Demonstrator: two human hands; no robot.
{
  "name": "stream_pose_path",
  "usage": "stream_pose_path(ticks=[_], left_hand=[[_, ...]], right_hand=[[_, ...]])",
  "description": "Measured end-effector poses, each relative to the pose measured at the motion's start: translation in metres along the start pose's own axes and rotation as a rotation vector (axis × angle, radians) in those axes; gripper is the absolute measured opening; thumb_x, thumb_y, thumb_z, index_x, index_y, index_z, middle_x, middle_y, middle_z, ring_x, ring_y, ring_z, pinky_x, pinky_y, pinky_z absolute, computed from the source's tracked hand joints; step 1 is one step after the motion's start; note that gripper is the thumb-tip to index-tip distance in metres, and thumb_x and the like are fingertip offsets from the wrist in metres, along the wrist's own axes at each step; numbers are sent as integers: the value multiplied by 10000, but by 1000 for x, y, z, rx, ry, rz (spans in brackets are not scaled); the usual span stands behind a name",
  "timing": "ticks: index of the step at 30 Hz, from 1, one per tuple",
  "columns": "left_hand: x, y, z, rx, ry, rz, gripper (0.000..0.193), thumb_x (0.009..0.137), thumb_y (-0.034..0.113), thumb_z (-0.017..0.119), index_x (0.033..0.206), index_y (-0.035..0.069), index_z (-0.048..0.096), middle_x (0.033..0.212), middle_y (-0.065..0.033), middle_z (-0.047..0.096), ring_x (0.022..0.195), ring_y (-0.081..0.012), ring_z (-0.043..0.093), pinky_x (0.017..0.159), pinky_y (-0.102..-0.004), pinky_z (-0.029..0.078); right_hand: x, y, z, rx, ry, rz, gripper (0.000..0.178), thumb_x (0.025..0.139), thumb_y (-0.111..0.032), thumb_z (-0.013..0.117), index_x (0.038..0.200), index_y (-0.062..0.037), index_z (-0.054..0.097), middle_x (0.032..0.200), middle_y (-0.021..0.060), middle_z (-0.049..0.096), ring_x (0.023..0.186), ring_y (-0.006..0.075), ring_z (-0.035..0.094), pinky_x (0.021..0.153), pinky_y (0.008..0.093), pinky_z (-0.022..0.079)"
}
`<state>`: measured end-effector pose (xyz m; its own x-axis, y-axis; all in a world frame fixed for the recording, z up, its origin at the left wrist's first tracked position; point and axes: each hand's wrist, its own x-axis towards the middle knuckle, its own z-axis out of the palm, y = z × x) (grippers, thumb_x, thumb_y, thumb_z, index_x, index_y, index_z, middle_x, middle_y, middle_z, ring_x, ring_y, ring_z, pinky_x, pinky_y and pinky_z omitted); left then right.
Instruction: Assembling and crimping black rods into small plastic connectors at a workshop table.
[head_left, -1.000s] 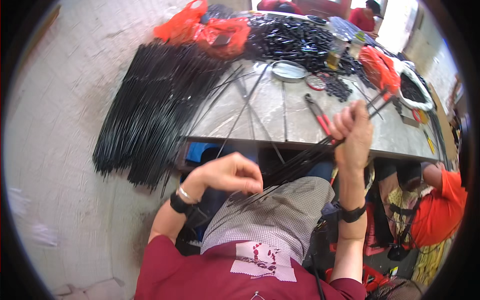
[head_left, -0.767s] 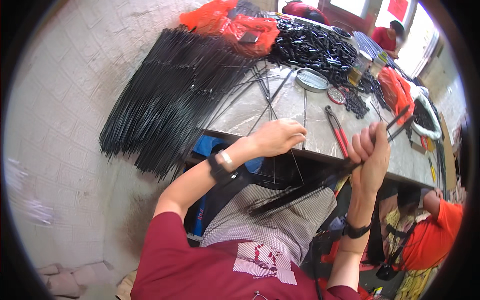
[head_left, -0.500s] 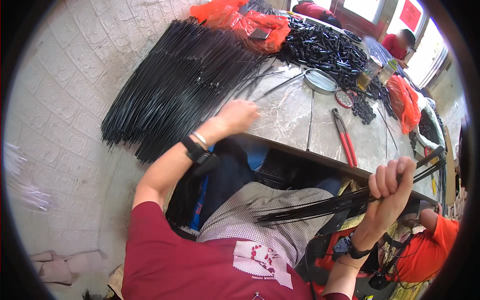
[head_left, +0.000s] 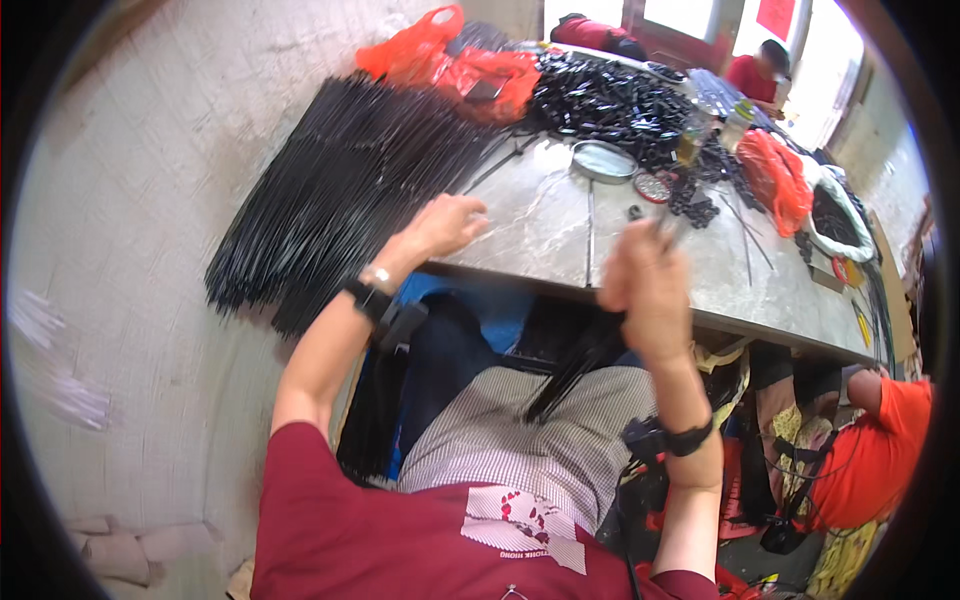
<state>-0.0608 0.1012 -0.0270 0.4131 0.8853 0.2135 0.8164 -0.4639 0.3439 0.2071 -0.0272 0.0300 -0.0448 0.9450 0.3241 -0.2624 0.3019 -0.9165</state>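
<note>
My right hand (head_left: 655, 290), blurred by motion, is closed round a bundle of thin black rods (head_left: 568, 378). The bundle slants down toward my lap over the checked apron (head_left: 500, 420). At the near edge of the table, my left hand (head_left: 448, 225) has its fingers curled in. Anything inside those fingers is hidden. Beside the left hand lies a large pile of long black rods (head_left: 330, 190), spilling over the table's left edge. The red-handled pliers do not show now, with the right hand over that part of the table.
A heap of short black parts (head_left: 610, 100) covers the back of the grey table (head_left: 535, 225). A round dish (head_left: 604, 161) and a small red-rimmed tin (head_left: 652, 186) stand before it. Red plastic bags (head_left: 775, 180) lie around. A person in orange (head_left: 875, 465) is at the right.
My right hand has swung left with the rod bundle, from the table's right side to its middle front. The bundle now points more steeply down. My left hand has shifted slightly left in view.
</note>
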Motion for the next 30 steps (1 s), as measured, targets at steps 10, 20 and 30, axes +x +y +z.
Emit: stream_pose_path(ticks=[10,20,30], left_hand=[[-13,146,-52,-1150,-81,379,628,834,62,706,1382,-3,409,1151,-119,631,1060,-145,586,922,-313,480],[10,159,-30,-846,234,226,272,834,-16,632,1105,-35,643,951,-100,702,861,-136,683,734,-245,561],[19,165,-28,-719,363,297,240,778,-26,661,1018,-16,669,843,-88,706,753,-110,689,673,-238,555]], right_hand=[[-10,39,6,212,-209,141,251,1002,-200,487,786,-74,470,598,-51,408,479,29,373,421,205,279],[6,58,2,194,-189,149,180,965,-160,559,851,-22,540,651,15,557,537,83,526,477,226,412],[9,40,-14,-717,109,-490,212,786,-21,695,977,22,612,818,104,564,583,213,465,522,301,397]])
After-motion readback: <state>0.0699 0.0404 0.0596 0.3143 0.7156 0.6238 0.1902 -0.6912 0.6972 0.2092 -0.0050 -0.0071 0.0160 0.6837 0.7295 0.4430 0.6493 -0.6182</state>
